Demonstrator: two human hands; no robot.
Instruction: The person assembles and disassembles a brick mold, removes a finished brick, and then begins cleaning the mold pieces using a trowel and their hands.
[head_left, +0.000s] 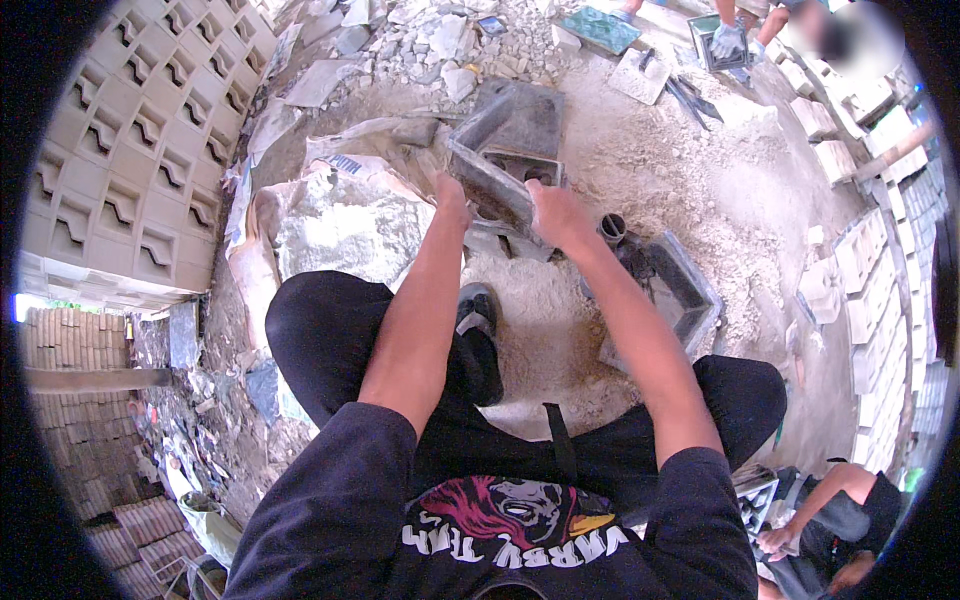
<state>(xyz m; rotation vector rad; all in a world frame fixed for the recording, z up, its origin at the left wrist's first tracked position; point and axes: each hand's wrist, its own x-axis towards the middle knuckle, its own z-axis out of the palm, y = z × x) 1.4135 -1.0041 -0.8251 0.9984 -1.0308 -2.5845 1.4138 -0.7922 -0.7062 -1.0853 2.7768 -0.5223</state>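
Note:
Both of my hands grip a grey metal mould frame (492,182), which I hold tilted above the dusty ground. My left hand (452,196) is closed on its left end, and my right hand (556,214) on its right end; the fingertips are partly hidden. Just beyond the frame lies a dark grey square plate (522,112). A torn sack of white powder (350,240) gapes open beside my left forearm. To the right of my right wrist sits a small dark cup-like piece (612,228), and an angled metal mould part (692,290) rests on the ground.
Broken pale rubble (430,45) covers the far ground. A trowel (645,62), dark tongs-like tools (695,102) and a greenish plate (600,30) lie far right. Patterned blocks (150,130) are stacked left, pale blocks (875,260) right. Co-workers' hands show far right (728,42) and lower right (778,540).

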